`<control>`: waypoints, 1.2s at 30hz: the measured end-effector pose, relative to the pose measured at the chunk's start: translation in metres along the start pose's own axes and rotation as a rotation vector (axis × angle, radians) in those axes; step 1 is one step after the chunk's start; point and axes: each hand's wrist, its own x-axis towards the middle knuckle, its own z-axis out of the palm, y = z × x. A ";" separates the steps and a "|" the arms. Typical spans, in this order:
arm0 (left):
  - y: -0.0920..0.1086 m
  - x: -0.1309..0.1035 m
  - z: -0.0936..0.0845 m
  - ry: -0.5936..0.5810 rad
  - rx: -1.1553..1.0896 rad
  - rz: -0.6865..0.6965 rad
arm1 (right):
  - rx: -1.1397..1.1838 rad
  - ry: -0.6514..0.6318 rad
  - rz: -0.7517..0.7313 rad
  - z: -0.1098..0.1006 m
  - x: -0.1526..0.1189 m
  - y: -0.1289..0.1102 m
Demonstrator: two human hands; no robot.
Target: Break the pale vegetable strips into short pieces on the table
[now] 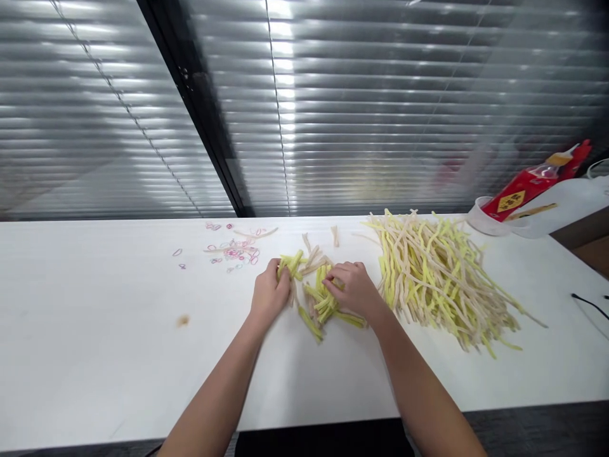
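Now the left hand grips yellow strips; the unclenched right hand touches more.

1. Yellow bundle: one end hidden by the left hand.
2. Short bundles: partly covered by the right hand; contact unclear.
3. Small rings: too small to count.
4. Red bottle: label lettering too small to read.
5. White jug: cut off, right edge.
6. Forearms: cut off, bottom edge.

Silver blinds; red bottle, white container at right; black cable, brown stain on white table
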 end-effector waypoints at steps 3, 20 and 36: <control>0.002 -0.002 -0.001 0.070 -0.072 -0.011 | -0.095 0.034 0.001 0.007 0.011 -0.005; -0.006 0.003 0.004 0.135 0.118 0.331 | -0.328 0.008 0.073 0.021 0.019 -0.012; 0.010 -0.011 0.015 0.051 -0.465 0.170 | -0.074 0.240 -0.101 0.022 0.014 -0.020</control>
